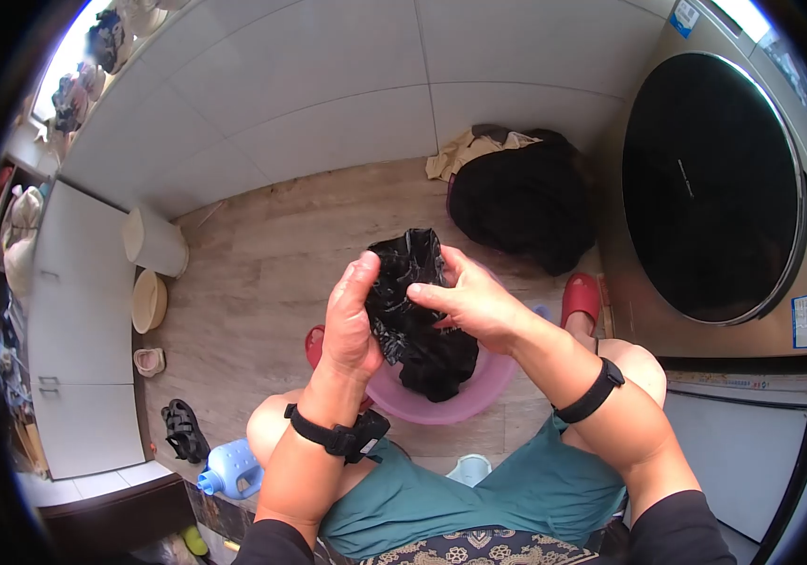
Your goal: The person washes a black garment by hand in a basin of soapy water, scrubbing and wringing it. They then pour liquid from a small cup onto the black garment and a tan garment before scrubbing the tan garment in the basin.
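Observation:
A wet, shiny black cloth point(402, 282) is bunched between my two hands. My left hand point(351, 315) cups its left side, with the thumb up along the edge. From the right, my right hand point(479, 299) grips it, thumb laid across the front and fingers behind. Below hangs more dark fabric point(438, 365), overlapping the inside of a pink basin point(427, 411) on the floor between my feet. Most of the basin's far side is hidden by my hands and the cloth.
A heap of black clothing point(526, 202) lies by the wall beside a front-loading washer point(714, 188). At left are a white bin point(156, 243), a cream basin point(149, 301), a black sandal point(185, 431) and a blue detergent bottle point(231, 470). I wear red slippers point(581, 299).

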Motion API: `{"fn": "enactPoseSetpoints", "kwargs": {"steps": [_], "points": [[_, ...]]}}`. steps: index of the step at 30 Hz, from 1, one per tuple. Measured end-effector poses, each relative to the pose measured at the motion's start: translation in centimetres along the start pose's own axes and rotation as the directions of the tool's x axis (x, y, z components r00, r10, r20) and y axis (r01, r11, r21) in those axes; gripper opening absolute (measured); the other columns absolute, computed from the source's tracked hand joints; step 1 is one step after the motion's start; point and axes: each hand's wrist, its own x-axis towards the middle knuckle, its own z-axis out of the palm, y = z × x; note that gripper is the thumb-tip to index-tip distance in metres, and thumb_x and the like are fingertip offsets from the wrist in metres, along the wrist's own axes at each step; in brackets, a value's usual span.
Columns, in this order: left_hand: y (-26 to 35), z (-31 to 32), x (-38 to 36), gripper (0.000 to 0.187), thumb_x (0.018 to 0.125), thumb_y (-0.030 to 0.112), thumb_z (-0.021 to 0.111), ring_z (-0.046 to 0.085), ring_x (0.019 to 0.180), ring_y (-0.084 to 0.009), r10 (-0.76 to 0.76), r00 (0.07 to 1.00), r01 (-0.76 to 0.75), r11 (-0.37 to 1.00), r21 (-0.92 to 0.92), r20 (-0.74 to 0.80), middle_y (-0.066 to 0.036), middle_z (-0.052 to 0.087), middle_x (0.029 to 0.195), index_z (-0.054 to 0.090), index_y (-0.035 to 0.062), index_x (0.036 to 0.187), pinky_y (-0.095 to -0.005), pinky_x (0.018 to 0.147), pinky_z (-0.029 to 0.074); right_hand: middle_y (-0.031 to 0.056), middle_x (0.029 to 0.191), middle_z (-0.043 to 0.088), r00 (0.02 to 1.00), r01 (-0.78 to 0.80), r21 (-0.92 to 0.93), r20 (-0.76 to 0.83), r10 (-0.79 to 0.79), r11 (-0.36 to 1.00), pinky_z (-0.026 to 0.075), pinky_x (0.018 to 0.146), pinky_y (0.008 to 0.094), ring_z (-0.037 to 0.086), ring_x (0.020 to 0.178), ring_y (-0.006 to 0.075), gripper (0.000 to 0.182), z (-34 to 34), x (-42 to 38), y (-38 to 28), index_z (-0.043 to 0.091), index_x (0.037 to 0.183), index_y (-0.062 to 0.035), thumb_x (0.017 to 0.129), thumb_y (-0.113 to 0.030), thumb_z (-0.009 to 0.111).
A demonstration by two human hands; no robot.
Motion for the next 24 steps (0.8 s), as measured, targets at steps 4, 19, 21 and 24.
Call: {"fn": "enactPoseSetpoints", "kwargs": {"steps": [4, 19, 21, 24], "points": [[1.3, 0.9, -0.6, 0.016, 0.098, 0.01, 0.06, 0.068, 0.097, -0.0184, 0.129, 0.988, -0.12, 0.987, 0.103, -0.081, -0.009, 0.069, 0.109, 0.06, 0.0017, 0.112, -0.0342, 0.088, 0.056, 0.012, 0.123, 0.06, 0.958, 0.285, 0.152, -0.059, -0.28, 0.946, 0.054, 0.091, 0.0322, 0.061, 0.109, 0.017, 0.057, -1.2, 0.8, -0.6, 0.042, 0.139, 0.0047, 0.086, 0.005, 0.061], [1.1, 1.1, -1.7, 0.041, 0.093, 0.02, 0.07, 0.059, 0.111, -0.0137, 0.067, 0.992, -0.104, 0.91, 0.4, 0.106, -0.006, 0.066, 0.119, 0.058, 0.0004, 0.126, -0.0316, 0.1, 0.045, 0.007, 0.11, 0.069, 0.96, 0.154, 0.64, 0.086, -0.268, 0.753, 0.053, 0.093, 0.0342, 0.068, 0.1, 0.0191, 0.03, -1.7, 1.0, -1.2, 0.058, 0.123, -0.0051, 0.099, -0.017, 0.043], [0.8, 1.2, -2.0, 0.044, 0.093, 0.024, 0.071, 0.058, 0.108, -0.0119, 0.06, 0.991, -0.109, 0.881, 0.461, 0.12, -0.004, 0.066, 0.117, 0.059, 0.0016, 0.129, -0.0302, 0.099, 0.046, 0.0054, 0.114, 0.067, 0.975, 0.156, 0.524, 0.054, -0.216, 0.837, 0.051, 0.094, 0.0319, 0.065, 0.104, 0.0162, 0.031, -1.4, 1.2, -0.7, 0.058, 0.123, -0.0053, 0.102, -0.026, 0.049], [1.3, 1.8, -2.1, 0.038, 0.096, 0.023, 0.068, 0.06, 0.104, -0.0118, 0.105, 0.989, -0.14, 0.887, 0.44, 0.102, -0.004, 0.067, 0.114, 0.061, 0.0009, 0.125, -0.0286, 0.095, 0.047, 0.0052, 0.122, 0.062, 0.952, 0.288, 0.171, -0.159, -0.262, 0.942, 0.047, 0.097, 0.0308, 0.059, 0.113, 0.0134, 0.039, -0.9, 1.4, -0.3, 0.057, 0.127, -0.006, 0.102, -0.035, 0.053]]}}
